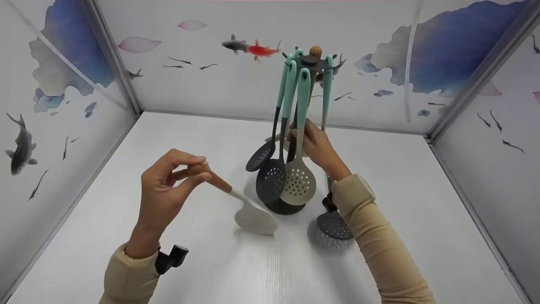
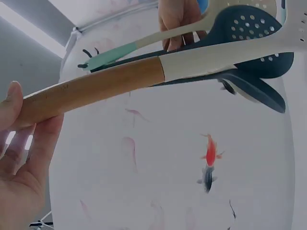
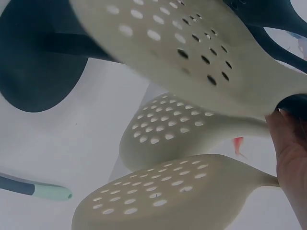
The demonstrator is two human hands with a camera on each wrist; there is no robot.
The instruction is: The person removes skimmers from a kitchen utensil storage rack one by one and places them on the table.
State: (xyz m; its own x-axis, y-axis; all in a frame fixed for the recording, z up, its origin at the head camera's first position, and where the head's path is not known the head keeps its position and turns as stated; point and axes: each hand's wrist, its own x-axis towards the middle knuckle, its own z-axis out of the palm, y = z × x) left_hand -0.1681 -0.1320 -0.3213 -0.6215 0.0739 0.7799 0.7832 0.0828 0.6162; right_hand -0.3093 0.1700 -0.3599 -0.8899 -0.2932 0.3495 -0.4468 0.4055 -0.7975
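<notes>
My left hand (image 1: 162, 185) pinches the wooden handle (image 2: 96, 88) of a beige skimmer (image 1: 255, 219) between thumb and fingers. Its perforated head points down and right, low over the table; whether it touches cannot be told. At the back a dark utensil stand (image 1: 310, 61) carries several hanging skimmers. A beige skimmer (image 1: 298, 181) with a mint handle hangs in front, beside a dark skimmer (image 1: 271, 181). Behind them my right hand (image 1: 318, 145) grips the stand's dark pole, its fingertips partly hidden. The right wrist view shows this hand (image 3: 292, 163) close to the beige heads.
Another dark skimmer (image 1: 335, 226) lies on the white table (image 1: 202, 270), partly covered by the right forearm; a mint handle (image 3: 53, 191) lies there too. The stand's round base (image 3: 38, 86) rests on the table. White printed panels (image 1: 190, 84) enclose the back and sides.
</notes>
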